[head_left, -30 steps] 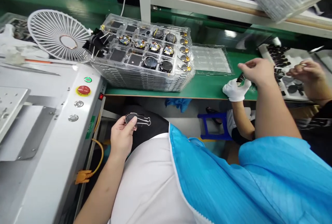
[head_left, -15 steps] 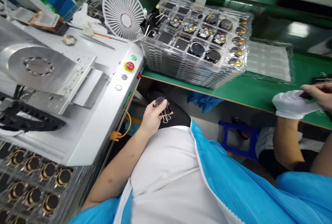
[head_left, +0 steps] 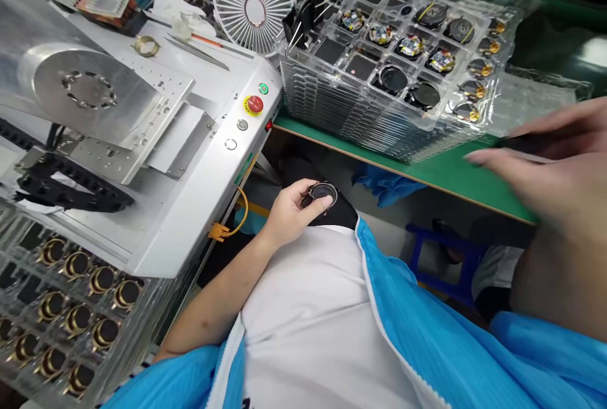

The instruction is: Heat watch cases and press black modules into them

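My left hand holds a round black watch case between thumb and fingers, above my lap. At the right, my right hand is blurred and pinches a dark flat piece over the green bench. Between the hands, a tall stack of clear plastic trays stands on the bench. Its top tray holds round black parts, small round circuit assemblies and dark square pieces. A black binder clip sits at the stack's left corner.
At left stands a grey machine with a red stop button and a metal plate. Behind are a white fan and tweezers. Trays of gold-rimmed cases lie lower left. A blue stool is under the green bench.
My right hand has come further into view, with the dark piece in it. The silver clip wires at my left hand no longer show. The view has shifted, and the co-worker's gloved hand is out of sight.
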Tool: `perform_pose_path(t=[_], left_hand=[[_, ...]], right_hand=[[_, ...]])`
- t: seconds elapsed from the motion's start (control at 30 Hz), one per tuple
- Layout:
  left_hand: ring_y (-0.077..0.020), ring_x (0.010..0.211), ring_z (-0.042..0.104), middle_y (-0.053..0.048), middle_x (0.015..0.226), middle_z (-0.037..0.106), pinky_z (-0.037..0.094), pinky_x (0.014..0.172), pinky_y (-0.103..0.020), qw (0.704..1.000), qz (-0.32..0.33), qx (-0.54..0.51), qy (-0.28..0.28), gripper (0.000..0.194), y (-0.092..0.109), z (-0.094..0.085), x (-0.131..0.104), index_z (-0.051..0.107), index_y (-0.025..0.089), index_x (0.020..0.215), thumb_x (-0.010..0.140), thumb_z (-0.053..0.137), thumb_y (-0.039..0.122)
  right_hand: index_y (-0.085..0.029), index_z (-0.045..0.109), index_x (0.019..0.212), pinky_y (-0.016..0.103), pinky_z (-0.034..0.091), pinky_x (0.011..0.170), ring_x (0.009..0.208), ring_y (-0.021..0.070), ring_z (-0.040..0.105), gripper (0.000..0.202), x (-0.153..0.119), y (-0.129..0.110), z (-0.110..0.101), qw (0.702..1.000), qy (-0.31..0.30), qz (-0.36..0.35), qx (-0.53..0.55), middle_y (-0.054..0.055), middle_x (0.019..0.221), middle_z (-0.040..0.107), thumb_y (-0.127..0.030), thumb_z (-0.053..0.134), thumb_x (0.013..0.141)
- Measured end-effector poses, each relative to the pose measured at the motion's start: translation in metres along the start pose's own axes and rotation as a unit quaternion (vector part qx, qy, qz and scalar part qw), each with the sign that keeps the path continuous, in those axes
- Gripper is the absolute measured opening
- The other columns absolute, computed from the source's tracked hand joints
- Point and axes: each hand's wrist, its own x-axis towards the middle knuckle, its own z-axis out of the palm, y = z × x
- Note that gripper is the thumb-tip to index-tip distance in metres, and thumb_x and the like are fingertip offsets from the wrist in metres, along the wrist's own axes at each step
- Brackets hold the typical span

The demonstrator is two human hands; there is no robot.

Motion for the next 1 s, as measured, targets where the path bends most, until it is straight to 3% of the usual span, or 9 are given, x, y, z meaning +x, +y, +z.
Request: perform_pose_path(t=[0.07, 0.13, 0.2, 0.27, 0.33, 0.43, 0.63, 0.8, 1.0], left_hand=[[-0.0126, 0.071, 0.065, -0.002, 0.087, 0.074, 0.052, 0.067, -0.026, 1.000, 0.010, 0.000, 0.014, 0.035, 0.000, -0.001, 0.000, 0.072, 0.018, 0.097, 0.079, 0.086, 0.045], [-0.0128, 0.072, 0.065, -0.002, 0.089, 0.075, 0.053, 0.070, -0.027, 1.000, 0.017, 0.000, 0.024, 0.033, -0.001, -0.003, -0.001, 0.073, 0.018, 0.097, 0.081, 0.085, 0.045], [-0.0138, 0.074, 0.067, -0.003, 0.091, 0.077, 0.055, 0.072, -0.027, 0.999, 0.020, 0.007, 0.028, 0.033, -0.004, -0.007, -0.003, 0.075, 0.018, 0.099, 0.083, 0.083, 0.046], [-0.0158, 0.079, 0.070, -0.004, 0.094, 0.079, 0.057, 0.075, -0.028, 0.999, 0.020, 0.018, 0.036, 0.032, -0.007, -0.012, -0.005, 0.077, 0.019, 0.102, 0.085, 0.080, 0.046], [-0.0179, 0.085, 0.072, -0.006, 0.099, 0.080, 0.058, 0.077, -0.028, 0.998, 0.022, 0.033, 0.052, 0.032, -0.009, -0.016, -0.009, 0.079, 0.019, 0.105, 0.088, 0.077, 0.046], [-0.0203, 0.093, 0.075, -0.007, 0.107, 0.082, 0.060, 0.081, -0.029, 0.995, 0.032, 0.064, 0.073, 0.031, -0.011, -0.023, -0.014, 0.080, 0.020, 0.111, 0.090, 0.075, 0.042], [-0.0217, 0.098, 0.077, -0.008, 0.108, 0.084, 0.059, 0.086, -0.029, 0.986, 0.061, 0.120, 0.099, 0.027, -0.010, -0.032, -0.016, 0.082, 0.019, 0.111, 0.090, 0.072, 0.033], [-0.0211, 0.094, 0.077, -0.008, 0.107, 0.085, 0.059, 0.082, -0.029, 0.983, 0.057, 0.142, 0.102, 0.029, -0.009, -0.032, -0.015, 0.083, 0.018, 0.111, 0.090, 0.072, 0.034], [-0.0203, 0.090, 0.077, -0.007, 0.104, 0.085, 0.058, 0.078, -0.028, 0.984, 0.050, 0.137, 0.104, 0.029, -0.006, -0.031, -0.016, 0.083, 0.017, 0.111, 0.090, 0.072, 0.034]], right_hand=[[-0.032, 0.058, 0.088, 0.043, 0.049, 0.052, 0.062, 0.0255, 0.062, 0.056, -0.005, -0.046, 0.048, 0.995, 0.002, 0.040, 0.087, 0.005, 0.083, 0.068, -0.059, 0.099, 0.062], [-0.028, 0.054, 0.077, 0.036, 0.047, 0.050, 0.056, 0.0176, 0.055, 0.059, -0.010, -0.080, 0.095, 0.977, -0.065, 0.072, 0.191, 0.000, 0.075, 0.065, -0.059, 0.100, 0.058], [-0.025, 0.056, 0.072, 0.034, 0.049, 0.051, 0.056, 0.0149, 0.054, 0.055, -0.014, -0.099, 0.130, 0.940, -0.135, 0.107, 0.295, -0.001, 0.074, 0.064, -0.057, 0.100, 0.061], [-0.024, 0.065, 0.075, 0.034, 0.057, 0.060, 0.064, 0.0163, 0.060, 0.047, -0.016, -0.107, 0.150, 0.894, -0.181, 0.129, 0.389, 0.001, 0.077, 0.067, -0.054, 0.100, 0.063], [-0.024, 0.074, 0.083, 0.035, 0.063, 0.070, 0.074, 0.0191, 0.067, 0.042, -0.016, -0.108, 0.157, 0.860, -0.202, 0.135, 0.448, 0.002, 0.083, 0.071, -0.051, 0.101, 0.064], [-0.024, 0.079, 0.088, 0.036, 0.066, 0.075, 0.080, 0.0208, 0.071, 0.035, -0.014, -0.107, 0.159, 0.839, -0.229, 0.142, 0.473, 0.004, 0.086, 0.075, -0.045, 0.100, 0.068], [-0.023, 0.068, 0.099, 0.031, 0.066, 0.054, 0.056, 0.0157, 0.069, 0.053, -0.004, -0.110, 0.165, 0.769, -0.242, 0.214, 0.551, -0.002, 0.072, 0.075, -0.038, 0.104, 0.063], [-0.026, 0.052, 0.102, 0.027, 0.064, 0.050, 0.053, 0.0150, 0.069, 0.065, -0.003, -0.114, 0.170, 0.761, -0.256, 0.222, 0.553, -0.005, 0.067, 0.076, -0.037, 0.104, 0.063], [-0.027, 0.045, 0.097, 0.026, 0.066, 0.053, 0.057, 0.0132, 0.070, 0.067, -0.008, -0.121, 0.177, 0.750, -0.266, 0.216, 0.566, -0.006, 0.070, 0.078, -0.037, 0.103, 0.066]])
